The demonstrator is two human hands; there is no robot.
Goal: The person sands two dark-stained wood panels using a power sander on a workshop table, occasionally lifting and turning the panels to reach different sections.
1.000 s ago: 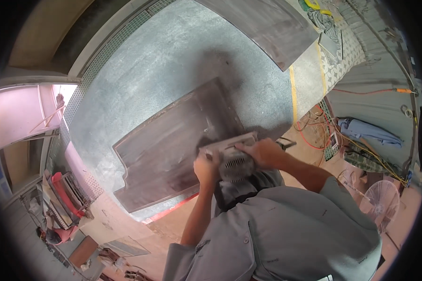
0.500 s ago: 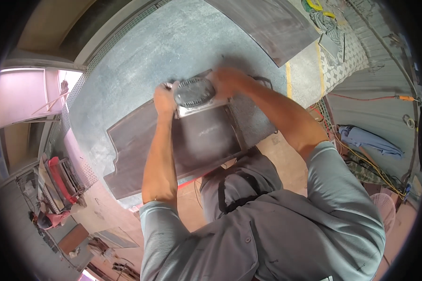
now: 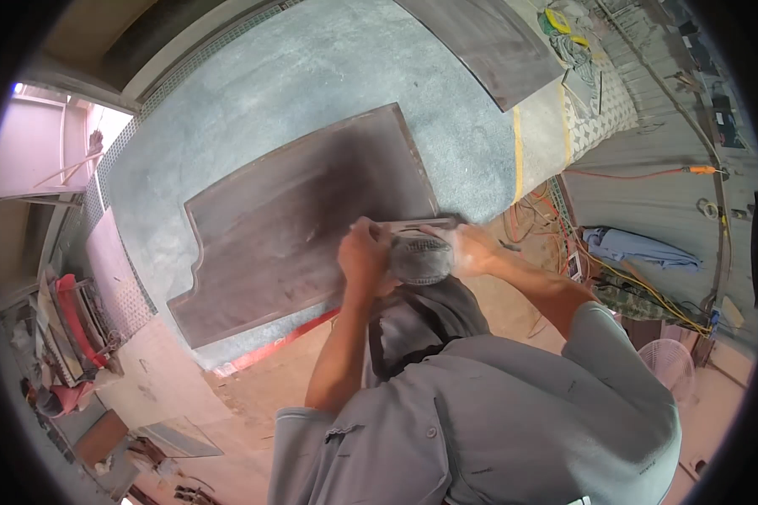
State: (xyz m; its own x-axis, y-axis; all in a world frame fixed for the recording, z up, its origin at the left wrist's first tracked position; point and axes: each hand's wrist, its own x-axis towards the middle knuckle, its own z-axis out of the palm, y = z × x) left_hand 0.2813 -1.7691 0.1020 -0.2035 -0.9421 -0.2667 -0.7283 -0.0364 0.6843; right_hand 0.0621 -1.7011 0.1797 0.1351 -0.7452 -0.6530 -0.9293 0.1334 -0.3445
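A dusty power sander (image 3: 421, 259) with a dark vented top and a flat, pale rectangular base lies at the near right edge of a dark brown panel (image 3: 299, 198). My left hand (image 3: 365, 254) is closed round the sander's left side, fingers curled at its base. On the opposite side, my right hand (image 3: 475, 251) grips the sander's body, partly blurred. The panel has a notch in its left edge and paler worn borders, and it lies flat on a blue-grey covered worktable (image 3: 253, 93).
A second dark panel (image 3: 493, 50) lies at the far right of the table. Beyond it are a cloth bundle (image 3: 574, 55) and a patterned cushion (image 3: 611, 101). Cables (image 3: 535, 223) hang past the right edge. A pink fan (image 3: 665, 364) stands lower right.
Both hands have drawn the sander from the panel's far edge toward me and rightward, to its near edge. The far part of the panel is now uncovered.
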